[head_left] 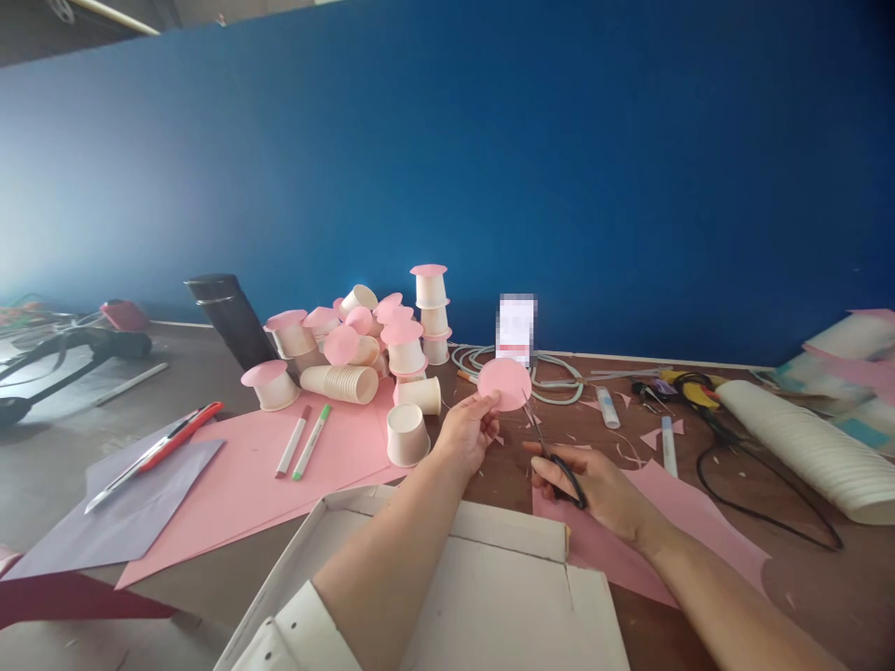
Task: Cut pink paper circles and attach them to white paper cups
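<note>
My left hand (470,431) pinches the lower left edge of a round pink paper disc (504,382), held up over the brown table. In my right hand (591,480) is a pair of scissors (563,471) with black handles. Its blades point up and touch or nearly touch the disc's right edge; whether paper lies between them I cannot tell. Left of my hands stand white paper cups (407,433), several topped with pink discs and some stacked in a tower (434,321). A pink sheet (689,517) lies under my right hand.
A white cardboard piece (517,596) lies in front of me. To the left are a utility knife (168,447), two markers (311,443), pink sheets (238,485) and a black bottle (230,321). At right lie a long cup stack (804,447), a glue stick (608,408) and a black cable (741,531).
</note>
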The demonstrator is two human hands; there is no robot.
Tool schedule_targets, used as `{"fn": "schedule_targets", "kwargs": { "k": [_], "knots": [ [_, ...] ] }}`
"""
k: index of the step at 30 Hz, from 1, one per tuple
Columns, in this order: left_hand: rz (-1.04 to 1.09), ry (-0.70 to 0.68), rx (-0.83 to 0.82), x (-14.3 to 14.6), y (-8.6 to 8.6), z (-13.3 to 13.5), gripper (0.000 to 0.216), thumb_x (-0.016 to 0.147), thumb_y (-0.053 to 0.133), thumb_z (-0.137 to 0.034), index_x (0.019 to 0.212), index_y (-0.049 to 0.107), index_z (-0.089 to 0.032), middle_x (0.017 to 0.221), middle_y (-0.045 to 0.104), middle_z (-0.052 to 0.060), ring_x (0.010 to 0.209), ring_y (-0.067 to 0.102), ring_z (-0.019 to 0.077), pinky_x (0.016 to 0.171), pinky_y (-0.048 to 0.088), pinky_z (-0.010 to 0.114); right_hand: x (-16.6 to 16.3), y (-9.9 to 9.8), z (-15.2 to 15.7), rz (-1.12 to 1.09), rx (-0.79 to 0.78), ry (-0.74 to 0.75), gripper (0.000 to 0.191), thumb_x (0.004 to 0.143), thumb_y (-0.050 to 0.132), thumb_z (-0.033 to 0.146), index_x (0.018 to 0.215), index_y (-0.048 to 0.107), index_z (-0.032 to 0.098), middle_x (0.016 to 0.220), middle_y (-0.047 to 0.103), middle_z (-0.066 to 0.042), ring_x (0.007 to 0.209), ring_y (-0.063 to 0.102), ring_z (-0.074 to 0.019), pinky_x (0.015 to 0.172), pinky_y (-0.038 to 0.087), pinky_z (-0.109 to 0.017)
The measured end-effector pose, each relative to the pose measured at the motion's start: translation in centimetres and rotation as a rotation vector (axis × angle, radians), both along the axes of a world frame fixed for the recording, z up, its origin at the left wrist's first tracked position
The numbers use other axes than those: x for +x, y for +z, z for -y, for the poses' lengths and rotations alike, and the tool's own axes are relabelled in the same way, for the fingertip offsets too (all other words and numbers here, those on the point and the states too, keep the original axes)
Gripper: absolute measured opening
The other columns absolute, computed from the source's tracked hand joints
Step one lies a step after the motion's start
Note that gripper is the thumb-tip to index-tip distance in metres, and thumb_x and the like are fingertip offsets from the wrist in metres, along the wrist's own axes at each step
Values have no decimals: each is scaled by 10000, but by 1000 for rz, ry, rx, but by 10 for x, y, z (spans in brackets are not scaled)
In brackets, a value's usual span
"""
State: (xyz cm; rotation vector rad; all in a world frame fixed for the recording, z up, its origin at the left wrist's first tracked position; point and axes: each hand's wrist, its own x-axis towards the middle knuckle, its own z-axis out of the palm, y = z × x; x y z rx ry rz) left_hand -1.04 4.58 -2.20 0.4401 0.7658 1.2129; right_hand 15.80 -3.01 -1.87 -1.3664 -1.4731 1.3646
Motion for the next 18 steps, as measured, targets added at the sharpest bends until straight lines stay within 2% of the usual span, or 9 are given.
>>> {"fn": "schedule_targets", "kwargs": {
  "k": [3, 9, 18],
  "knots": [
    [-17, -3, -17, 3, 0, 2, 139, 703, 724, -148, 768, 604, -124, 654, 568, -15, 528, 515, 23, 480, 423, 112, 1, -4, -1, 30, 37, 25, 555, 780, 626, 505, 1206, 624, 149, 706, 625, -8, 649, 542, -140, 639, 431, -290],
    [-10, -35, 3, 9, -4, 4, 176, 678, 747, -154, 788, 612, -131, 695, 607, -4, 533, 525, 24, 486, 418, 118, -2, -12, -3, -21, -29, -3, 572, 732, 680, 491, 1184, 633, 144, 643, 590, 17, 596, 512, -128, 569, 399, -266],
    [-25, -48, -6, 13, -7, 6, 173, 683, 749, -171, 767, 603, -130, 682, 614, -5, 531, 529, 26, 514, 432, 132, -7, -5, -2, -22, -42, -60, 602, 684, 703, 523, 1135, 652, 126, 634, 597, 8, 569, 522, -128, 567, 435, -277]
  ]
}}
